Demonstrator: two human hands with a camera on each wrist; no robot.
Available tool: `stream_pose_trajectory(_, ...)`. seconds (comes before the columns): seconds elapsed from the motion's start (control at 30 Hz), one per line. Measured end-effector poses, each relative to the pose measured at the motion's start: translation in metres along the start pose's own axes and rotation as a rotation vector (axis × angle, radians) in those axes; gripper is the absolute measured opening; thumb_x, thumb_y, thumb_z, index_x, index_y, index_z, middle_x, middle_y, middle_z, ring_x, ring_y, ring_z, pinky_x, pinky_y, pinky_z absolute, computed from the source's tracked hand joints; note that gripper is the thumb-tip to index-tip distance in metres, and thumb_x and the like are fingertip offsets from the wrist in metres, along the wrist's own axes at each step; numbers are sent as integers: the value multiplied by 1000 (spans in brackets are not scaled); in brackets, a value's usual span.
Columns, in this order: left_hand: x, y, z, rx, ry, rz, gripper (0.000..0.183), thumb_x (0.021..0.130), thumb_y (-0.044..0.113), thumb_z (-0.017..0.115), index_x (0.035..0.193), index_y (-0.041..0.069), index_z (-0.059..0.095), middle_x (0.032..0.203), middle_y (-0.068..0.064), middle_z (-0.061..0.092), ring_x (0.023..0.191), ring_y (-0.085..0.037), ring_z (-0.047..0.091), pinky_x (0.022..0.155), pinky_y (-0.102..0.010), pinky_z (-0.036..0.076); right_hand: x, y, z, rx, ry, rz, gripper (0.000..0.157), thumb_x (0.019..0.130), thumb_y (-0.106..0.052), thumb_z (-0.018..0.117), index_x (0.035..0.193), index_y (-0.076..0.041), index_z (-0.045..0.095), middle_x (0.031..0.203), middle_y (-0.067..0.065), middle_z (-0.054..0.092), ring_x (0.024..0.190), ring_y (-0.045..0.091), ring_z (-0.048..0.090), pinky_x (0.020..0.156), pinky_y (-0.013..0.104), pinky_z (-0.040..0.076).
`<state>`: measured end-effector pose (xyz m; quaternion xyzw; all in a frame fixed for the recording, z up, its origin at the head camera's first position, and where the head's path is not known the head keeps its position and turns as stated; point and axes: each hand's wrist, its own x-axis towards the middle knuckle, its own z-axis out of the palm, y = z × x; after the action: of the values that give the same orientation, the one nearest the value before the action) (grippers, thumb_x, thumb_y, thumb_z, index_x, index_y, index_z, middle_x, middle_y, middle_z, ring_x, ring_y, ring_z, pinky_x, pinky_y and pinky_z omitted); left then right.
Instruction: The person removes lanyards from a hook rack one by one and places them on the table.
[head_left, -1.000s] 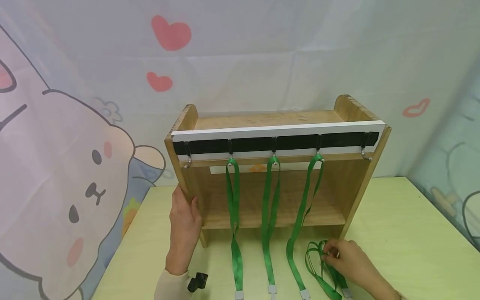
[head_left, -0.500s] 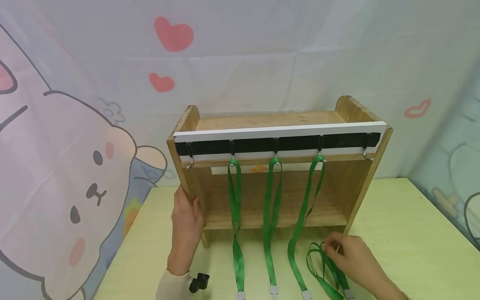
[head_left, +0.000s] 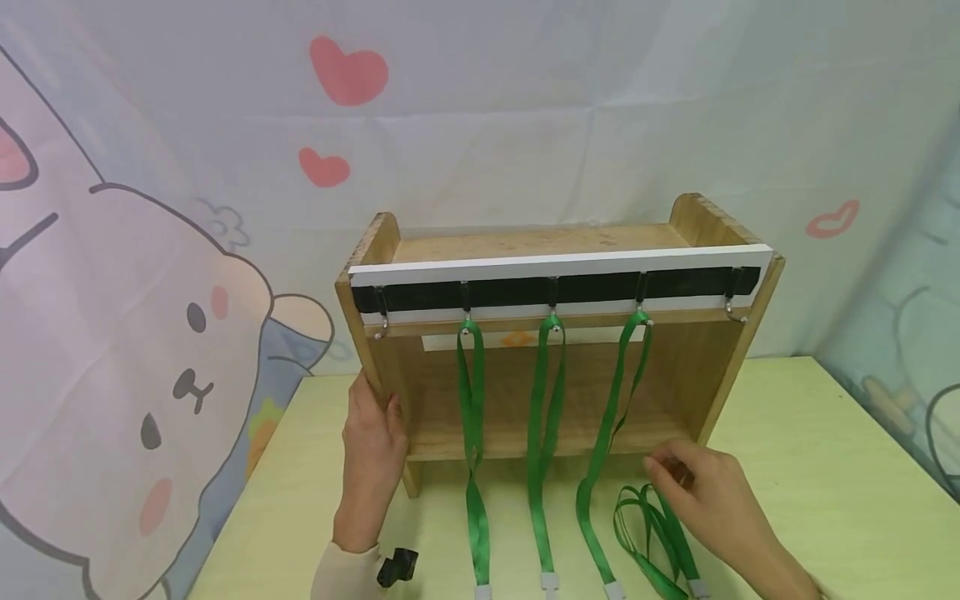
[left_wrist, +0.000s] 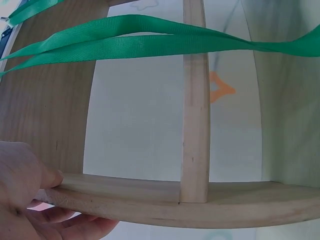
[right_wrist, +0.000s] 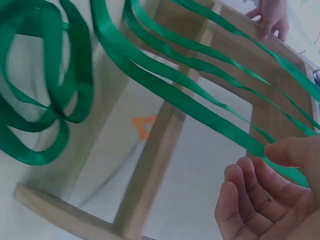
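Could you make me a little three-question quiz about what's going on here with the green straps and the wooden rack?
1. How many hooks on the rack carry a green strap?
2. True or false: the left hand rests flat on the table, away from the rack.
3. Which lies loose on the table by the right hand? A) a coiled strap B) a red strap C) a spare hook

Key:
1. Three; the two end hooks are bare.
2. False; it holds the rack's side panel.
3. A
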<state>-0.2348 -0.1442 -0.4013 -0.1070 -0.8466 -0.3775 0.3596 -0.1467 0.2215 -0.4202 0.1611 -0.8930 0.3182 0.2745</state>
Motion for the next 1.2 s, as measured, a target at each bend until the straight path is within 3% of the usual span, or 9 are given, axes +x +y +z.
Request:
stream_pose_trajectory(0.33, -2, -2, 2, 8, 0, 16, 51, 97, -10, 57, 142, -15, 33, 124, -36, 49, 111, -56, 58, 84, -65, 53, 15, -12, -3, 13, 111, -66, 20, 83, 5, 77, 86, -13, 69, 75, -15, 60, 63, 0, 54, 53, 15, 47)
stream_pose_trajectory(0.57, -2, -3, 2, 8, 18, 38, 51, 95, -13, 58, 140, -15, 34, 121, -36, 49, 107, -56, 60, 81, -65, 53, 28, -24, -1, 45, 194, -32, 20, 83, 4, 78, 95, -8, 67, 84, -6, 65, 69, 5, 60, 57, 14, 51)
stream_pose_trajectory(0.87, -1, -3, 1, 4, 15, 29, 50, 97, -9, 58, 140, -15, 34, 121, -37, 49, 108, -57, 60, 81, -65, 53, 46, -36, -2, 80, 374, -55, 41, 78, 6, 80, 113, 8, 60, 99, 13, 65, 76, 15, 61, 65, 9, 49)
stream_pose_trajectory(1.2, 0, -3, 2, -21, 0, -15, 51, 98, -8, 58, 142, -14, 34, 127, -37, 48, 114, -56, 57, 86, -64, 52, 61, -49, 3, 195, 439, 36, 45, 85, 1, 75, 122, 11, 51, 104, 17, 61, 86, 4, 59, 69, 8, 47)
